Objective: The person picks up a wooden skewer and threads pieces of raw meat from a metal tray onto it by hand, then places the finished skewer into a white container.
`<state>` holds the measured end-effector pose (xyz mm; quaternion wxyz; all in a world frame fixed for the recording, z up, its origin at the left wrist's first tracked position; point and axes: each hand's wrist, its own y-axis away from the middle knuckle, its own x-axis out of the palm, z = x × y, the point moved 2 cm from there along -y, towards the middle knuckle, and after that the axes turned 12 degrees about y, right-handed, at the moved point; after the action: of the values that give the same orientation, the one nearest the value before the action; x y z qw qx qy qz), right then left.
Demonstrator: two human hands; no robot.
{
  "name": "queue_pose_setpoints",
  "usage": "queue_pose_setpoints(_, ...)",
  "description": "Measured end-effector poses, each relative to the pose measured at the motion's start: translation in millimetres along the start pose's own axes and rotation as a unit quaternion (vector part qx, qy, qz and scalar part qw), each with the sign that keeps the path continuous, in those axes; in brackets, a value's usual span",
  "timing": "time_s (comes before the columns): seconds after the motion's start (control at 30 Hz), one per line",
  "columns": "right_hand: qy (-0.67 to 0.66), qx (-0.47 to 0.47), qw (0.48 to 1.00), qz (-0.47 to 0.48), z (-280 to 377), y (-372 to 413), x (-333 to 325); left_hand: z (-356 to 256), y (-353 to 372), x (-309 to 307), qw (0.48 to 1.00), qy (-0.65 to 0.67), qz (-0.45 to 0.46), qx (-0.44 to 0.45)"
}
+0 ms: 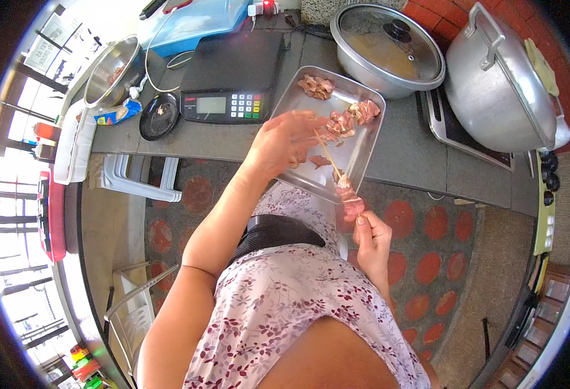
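My left hand (285, 142) is over the near left part of a metal tray (372, 139), fingers stretched toward the raw meat pieces (340, 123) and no piece clearly between them. Low at the tray's near right corner, my right hand (372, 243) pinches the meat end of a skewer (325, 150). Several pieces of threaded meat (348, 198) sit at that lower end. The bare stick slants up and left, its tip beside my left fingers. More meat (316, 86) lies at the tray's far left, and a small scrap (319, 161) near the stick.
A black scale (230, 78) stands left of the tray, with a small black dish (160, 117) and steel bowl (113, 74) beyond. Behind right are a lidded pot (388, 48) and a large metal pot (499, 84). A white stool (142, 178) is below the counter.
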<state>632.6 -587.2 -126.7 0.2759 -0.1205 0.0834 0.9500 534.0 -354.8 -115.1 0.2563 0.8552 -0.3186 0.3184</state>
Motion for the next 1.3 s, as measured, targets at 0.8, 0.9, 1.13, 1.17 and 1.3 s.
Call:
queue_pose_setpoints(0.8, -0.001, -0.007, 1.0, 0.025, -1, 0, 6, 10, 3, 7, 0.994, -0.065, -0.037, 0.076)
queue_pose_setpoints(0.9, 0.005, -0.016, 1.0, 0.018, -3, -1, 8, 11, 6, 11, 0.998, 0.016, -0.05, 0.046)
queue_pose_setpoints(1.13, -0.003, -0.018, 1.0, 0.016, -4, -1, 9, 9, 10, 13, 0.999, -0.007, -0.03, 0.037)
queue_pose_setpoints(1.17, 0.0, -0.019, 1.0, 0.016, -5, -1, 8, 9, 11, 12, 0.999, -0.007, -0.025, 0.031)
queue_pose_setpoints(1.3, 0.004, -0.023, 1.0, 0.02, -3, 0, 8, 7, 13, 15, 0.999, -0.008, -0.02, 0.031)
